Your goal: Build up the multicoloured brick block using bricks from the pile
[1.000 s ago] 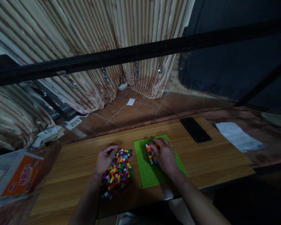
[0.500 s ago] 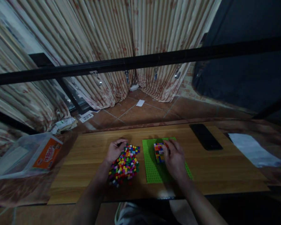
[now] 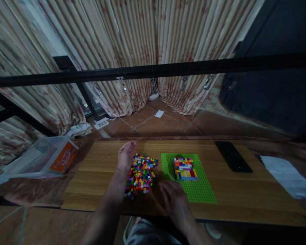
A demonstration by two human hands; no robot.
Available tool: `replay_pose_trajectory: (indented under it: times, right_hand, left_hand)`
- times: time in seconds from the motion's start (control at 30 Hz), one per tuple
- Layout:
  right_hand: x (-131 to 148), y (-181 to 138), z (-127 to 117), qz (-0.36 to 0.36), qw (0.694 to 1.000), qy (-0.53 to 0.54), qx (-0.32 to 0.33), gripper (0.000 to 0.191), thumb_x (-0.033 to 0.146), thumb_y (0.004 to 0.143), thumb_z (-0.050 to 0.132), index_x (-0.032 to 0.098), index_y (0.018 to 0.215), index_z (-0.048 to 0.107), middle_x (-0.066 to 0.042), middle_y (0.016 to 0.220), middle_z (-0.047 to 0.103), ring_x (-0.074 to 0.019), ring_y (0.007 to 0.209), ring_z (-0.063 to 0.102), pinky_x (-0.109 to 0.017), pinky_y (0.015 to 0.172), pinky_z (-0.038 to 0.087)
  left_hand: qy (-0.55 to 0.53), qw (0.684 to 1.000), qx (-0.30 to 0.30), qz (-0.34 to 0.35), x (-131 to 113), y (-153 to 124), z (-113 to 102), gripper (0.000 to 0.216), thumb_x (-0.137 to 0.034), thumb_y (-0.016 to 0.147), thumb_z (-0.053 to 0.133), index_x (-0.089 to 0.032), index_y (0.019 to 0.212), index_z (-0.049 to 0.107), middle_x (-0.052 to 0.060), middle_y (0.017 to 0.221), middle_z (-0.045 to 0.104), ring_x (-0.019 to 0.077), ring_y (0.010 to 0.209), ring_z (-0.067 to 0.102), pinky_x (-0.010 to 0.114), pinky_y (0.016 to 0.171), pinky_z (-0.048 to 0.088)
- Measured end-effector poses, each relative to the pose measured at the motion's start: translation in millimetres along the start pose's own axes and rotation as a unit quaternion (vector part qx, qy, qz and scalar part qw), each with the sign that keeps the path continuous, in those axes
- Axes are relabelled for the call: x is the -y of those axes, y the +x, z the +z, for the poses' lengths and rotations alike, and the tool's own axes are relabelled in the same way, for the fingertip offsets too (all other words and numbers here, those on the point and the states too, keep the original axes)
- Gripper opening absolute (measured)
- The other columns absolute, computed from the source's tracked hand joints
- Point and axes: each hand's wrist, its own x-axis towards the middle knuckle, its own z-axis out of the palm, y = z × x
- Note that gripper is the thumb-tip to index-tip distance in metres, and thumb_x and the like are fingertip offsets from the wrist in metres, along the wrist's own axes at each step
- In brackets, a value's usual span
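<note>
My left hand [image 3: 126, 156] is raised over the table just behind the left edge of a pile of small coloured toy bricks [image 3: 142, 175]. Its fingertips are pinched together; anything between them is too small to name. My right hand [image 3: 174, 197] hangs low between the pile and the near edge of the green baseplate [image 3: 201, 190]. Its fingers are curled inward, and their tips are partly hidden. On the baseplate stands a block built from bricks [image 3: 185, 169], with rows of mixed colours on top; neither hand touches it.
A black phone [image 3: 233, 156] lies on the wooden table [image 3: 91, 177] at the right. White paper [image 3: 288, 175] is beyond the right end. A clear plastic box with an orange label [image 3: 63, 158] stands to the left. A black rail [image 3: 142, 72] crosses before the curtains.
My right hand has left the brick block and drawn back toward me and to the left. My left hand has lifted off the pile, slightly away from me. The camera view has shifted.
</note>
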Motion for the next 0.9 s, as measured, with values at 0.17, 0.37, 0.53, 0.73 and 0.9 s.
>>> replay_pose_trajectory:
  times: [0.17,0.37,0.53,0.73,0.9]
  right_hand:
    - [2.5,-6.0,5.3,0.006,1.000,0.010,0.025,0.022,0.018,0.094,0.047,0.024,0.097,0.068,-0.005,0.092,0.073,-0.0204,0.084,0.068,-0.037,0.075,0.056]
    - [-14.4,-31.2,-3.9,-0.017,1.000,0.022,0.001,0.022,0.021,0.093,0.050,0.026,0.101,0.070,-0.004,0.088,0.075,-0.0204,0.078,0.072,-0.034,0.068,0.061]
    - [-33.7,-51.7,-33.6,-0.008,1.000,-0.003,-0.015,0.022,0.026,0.092,0.052,0.028,0.104,0.071,-0.006,0.093,0.076,-0.0239,0.082,0.074,-0.036,0.067,0.063]
    - [-74.5,-72.9,-91.6,0.124,0.985,-0.071,-0.100,0.026,0.041,0.091,0.051,0.027,0.104,0.069,-0.006,0.099,0.075,-0.0246,0.087,0.073,-0.037,0.073,0.062]
    - [-124.3,-73.3,-146.6,0.220,0.958,-0.133,-0.128,0.030,0.050,0.085,0.051,0.029,0.096,0.069,-0.007,0.099,0.074,-0.0283,0.086,0.072,-0.041,0.070,0.060]
  left_hand:
    - [0.006,1.000,-0.025,-0.004,-19.9,-8.5,-24.6,0.033,-0.046,0.071,0.072,-0.015,0.081,0.068,0.008,0.091,0.075,0.0195,0.091,0.070,0.039,0.095,0.050]
    - [0.250,0.968,-0.022,0.011,-26.5,-49.3,-81.7,0.036,-0.044,0.072,0.071,-0.016,0.093,0.070,0.009,0.096,0.074,0.0223,0.091,0.069,0.035,0.085,0.054]
    - [0.450,0.886,0.060,0.092,-20.4,-71.7,-100.4,0.022,-0.033,0.074,0.066,-0.022,0.092,0.071,0.008,0.100,0.072,0.0227,0.090,0.068,0.034,0.081,0.054]
    - [0.531,0.829,0.118,0.131,-21.4,-65.4,-92.5,0.014,-0.030,0.078,0.057,-0.023,0.080,0.069,0.006,0.084,0.069,0.0207,0.077,0.066,0.032,0.073,0.053]
    - [0.470,0.875,0.076,0.086,-25.7,-77.7,-68.8,0.015,-0.032,0.076,0.060,-0.021,0.082,0.067,0.006,0.079,0.071,0.0223,0.070,0.068,0.032,0.064,0.054]
